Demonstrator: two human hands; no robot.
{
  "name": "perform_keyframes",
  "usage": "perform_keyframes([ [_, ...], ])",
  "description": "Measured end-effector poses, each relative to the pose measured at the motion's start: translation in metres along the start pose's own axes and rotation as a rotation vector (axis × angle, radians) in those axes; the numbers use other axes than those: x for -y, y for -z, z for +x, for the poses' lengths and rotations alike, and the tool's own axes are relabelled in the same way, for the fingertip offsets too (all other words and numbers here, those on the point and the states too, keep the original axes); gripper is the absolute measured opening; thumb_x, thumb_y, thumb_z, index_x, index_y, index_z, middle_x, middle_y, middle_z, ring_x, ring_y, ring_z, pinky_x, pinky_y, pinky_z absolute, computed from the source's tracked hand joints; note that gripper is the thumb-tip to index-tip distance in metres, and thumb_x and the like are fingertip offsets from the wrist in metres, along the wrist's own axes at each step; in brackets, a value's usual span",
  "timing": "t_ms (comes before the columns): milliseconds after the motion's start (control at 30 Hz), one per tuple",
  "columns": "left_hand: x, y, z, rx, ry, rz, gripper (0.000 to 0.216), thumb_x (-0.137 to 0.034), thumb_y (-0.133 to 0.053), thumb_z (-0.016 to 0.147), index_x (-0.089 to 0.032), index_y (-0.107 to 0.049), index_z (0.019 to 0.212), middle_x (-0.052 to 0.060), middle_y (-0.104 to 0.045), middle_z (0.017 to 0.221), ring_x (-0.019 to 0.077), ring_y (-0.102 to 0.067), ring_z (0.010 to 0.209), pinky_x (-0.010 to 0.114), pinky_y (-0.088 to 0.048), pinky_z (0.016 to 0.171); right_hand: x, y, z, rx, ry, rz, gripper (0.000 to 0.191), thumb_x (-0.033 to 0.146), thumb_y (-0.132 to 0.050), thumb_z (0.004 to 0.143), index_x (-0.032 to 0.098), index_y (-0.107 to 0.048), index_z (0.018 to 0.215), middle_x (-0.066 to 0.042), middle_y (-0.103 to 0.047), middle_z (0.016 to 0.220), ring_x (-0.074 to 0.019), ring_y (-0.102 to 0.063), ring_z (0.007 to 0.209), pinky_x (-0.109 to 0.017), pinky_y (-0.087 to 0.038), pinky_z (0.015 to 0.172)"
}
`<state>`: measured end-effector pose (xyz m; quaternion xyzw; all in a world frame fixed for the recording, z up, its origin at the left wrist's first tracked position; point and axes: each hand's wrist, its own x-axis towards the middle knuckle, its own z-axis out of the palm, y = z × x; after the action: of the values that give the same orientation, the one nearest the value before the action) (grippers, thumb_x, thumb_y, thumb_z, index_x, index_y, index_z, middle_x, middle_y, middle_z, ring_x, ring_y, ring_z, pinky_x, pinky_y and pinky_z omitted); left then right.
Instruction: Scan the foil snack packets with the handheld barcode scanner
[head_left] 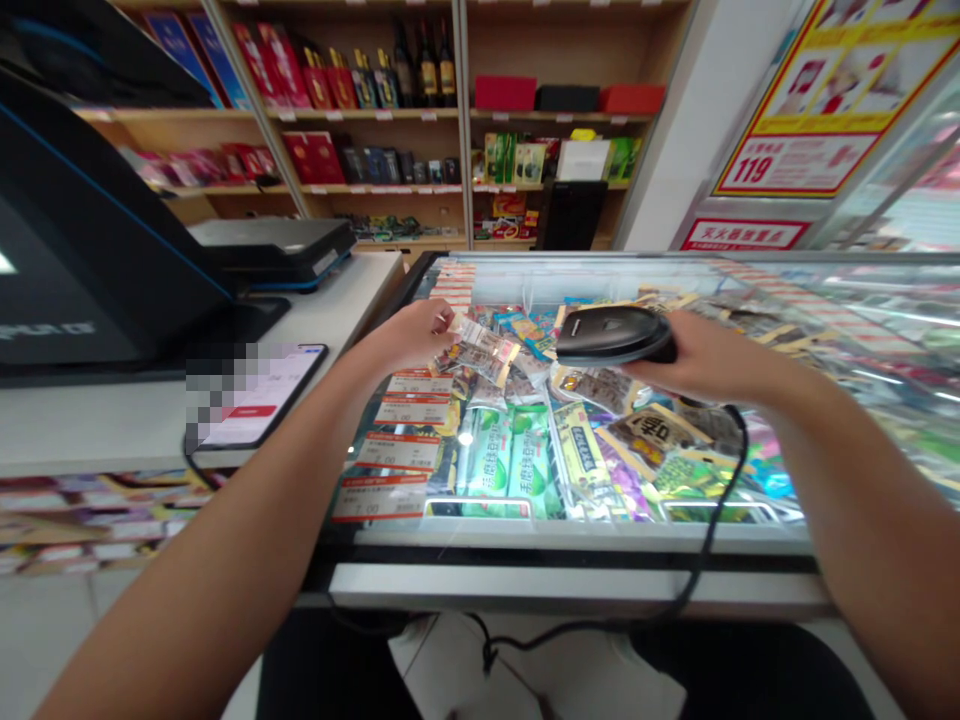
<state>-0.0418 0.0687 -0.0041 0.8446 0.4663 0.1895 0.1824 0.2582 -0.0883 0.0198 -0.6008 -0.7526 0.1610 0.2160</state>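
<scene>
Lying on the worktop, a phone faces up; next, the nearly closed left hand pinches a snack packet over the glass-topped case; farther right, a black scanner sits gripped in the closed right hand.

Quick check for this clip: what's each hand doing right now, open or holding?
Left hand: closed, pinching a small packet.
Right hand: closed, holding a black scanner.
</scene>
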Motion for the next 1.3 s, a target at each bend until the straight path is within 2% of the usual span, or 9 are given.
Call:
perform_keyframes([
  [133, 0.0, 0.0, 0.0, 0.003, -0.001, -0.034, 0.013, -0.027, -0.062, 0.076, -0.024, -0.05, 0.075, 0.001, -0.067, 0.071, 0.02, -0.063, 0.07, 0.028, -0.042, 0.063, -0.001, 0.001, 0.0, 0.002, -0.068, 0.007, 0.031, 0.05, -0.067, 0.075, 0.02, -0.06, 0.072, 0.0, -0.054, 0.056, -0.0143, -0.048, 0.052, -0.029, -0.038, 0.049],
  [533, 0.003, 0.001, 0.0, -0.016, -0.033, 0.01, 0.015, -0.031, -0.064, 0.078, -0.023, -0.051, 0.078, 0.003, -0.07, 0.081, 0.0195, -0.065, 0.074, 0.027, -0.043, 0.065, -0.008, 0.002, -0.001, 0.01, -0.076, 0.024, 0.03, 0.048, -0.068, 0.077, 0.02, -0.058, 0.072, 0.002, -0.055, 0.05, -0.012, -0.047, 0.043, -0.027, -0.037, 0.043],
  [667, 0.006, 0.001, 0.003, -0.037, 0.005, 0.079, 0.013, -0.03, -0.062, 0.081, -0.022, -0.06, 0.091, 0.005, -0.072, 0.089, 0.0213, -0.066, 0.079, 0.027, -0.044, 0.067, -0.006, 0.001, 0.001, -0.062, -0.108, -0.005, 0.028, 0.047, -0.066, 0.078, 0.02, -0.061, 0.076, 0.001, -0.058, 0.051, -0.0141, -0.051, 0.044, -0.028, -0.039, 0.045],
  [767, 0.011, 0.001, 0.003, -0.098, 0.07, 0.221, 0.028, -0.029, -0.058, 0.085, -0.02, -0.064, 0.11, 0.011, -0.073, 0.103, 0.027, -0.068, 0.093, 0.032, -0.047, 0.079, -0.008, -0.002, 0.005, -0.092, -0.132, -0.07, 0.024, 0.044, -0.065, 0.077, 0.02, -0.064, 0.079, -0.001, -0.064, 0.059, -0.0178, -0.059, 0.052, -0.029, -0.042, 0.049],
  [867, 0.009, -0.002, -0.001, -0.125, 0.11, 0.342, 0.042, -0.034, -0.055, 0.089, -0.017, -0.06, 0.127, 0.018, -0.069, 0.118, 0.0341, -0.063, 0.11, 0.042, -0.047, 0.093, -0.014, -0.009, 0.01, -0.062, -0.126, -0.167, 0.017, 0.037, -0.066, 0.073, 0.021, -0.065, 0.077, -0.004, -0.07, 0.071, -0.0226, -0.066, 0.065, -0.032, -0.047, 0.057],
  [1000, -0.01, -0.017, -0.013, -0.189, -0.008, 0.439, 0.043, -0.034, -0.052, 0.091, -0.015, -0.06, 0.129, 0.022, -0.058, 0.134, 0.0418, -0.051, 0.126, 0.056, -0.042, 0.101, -0.021, -0.022, 0.013, 0.017, -0.122, -0.167, 0.012, 0.031, -0.069, 0.07, 0.022, -0.068, 0.078, -0.007, -0.074, 0.081, -0.0268, -0.069, 0.075, -0.035, -0.052, 0.064],
  [1067, -0.023, -0.029, -0.019, -0.181, -0.121, 0.377, 0.036, -0.032, -0.052, 0.091, -0.017, -0.066, 0.121, 0.018, -0.061, 0.13, 0.0386, -0.052, 0.125, 0.053, -0.043, 0.103, -0.022, -0.026, 0.013, 0.025, -0.105, -0.12, 0.013, 0.029, -0.071, 0.071, 0.022, -0.07, 0.082, -0.007, -0.076, 0.083, -0.0279, -0.07, 0.079, -0.035, -0.053, 0.067],
  [1167, -0.039, -0.047, -0.025, -0.073, -0.244, 0.208, 0.025, -0.031, -0.054, 0.09, -0.017, -0.071, 0.103, 0.013, -0.071, 0.113, 0.0315, -0.06, 0.116, 0.048, -0.043, 0.105, -0.016, -0.029, 0.014, -0.012, -0.051, -0.074, 0.02, 0.028, -0.072, 0.072, 0.022, -0.073, 0.091, -0.006, -0.077, 0.092, -0.0296, -0.071, 0.089, -0.038, -0.056, 0.076],
  [1300, -0.058, -0.062, -0.032, 0.14, -0.243, -0.287, 0.025, -0.036, -0.06, 0.089, -0.015, -0.069, 0.098, 0.012, -0.076, 0.102, 0.024, -0.07, 0.099, 0.038, -0.053, 0.09, -0.003, -0.035, 0.017, -0.111, -0.033, -0.065, 0.035, 0.028, -0.073, 0.072, 0.019, -0.073, 0.106, -0.009, -0.077, 0.104, -0.031, -0.071, 0.096, -0.044, -0.055, 0.087],
])
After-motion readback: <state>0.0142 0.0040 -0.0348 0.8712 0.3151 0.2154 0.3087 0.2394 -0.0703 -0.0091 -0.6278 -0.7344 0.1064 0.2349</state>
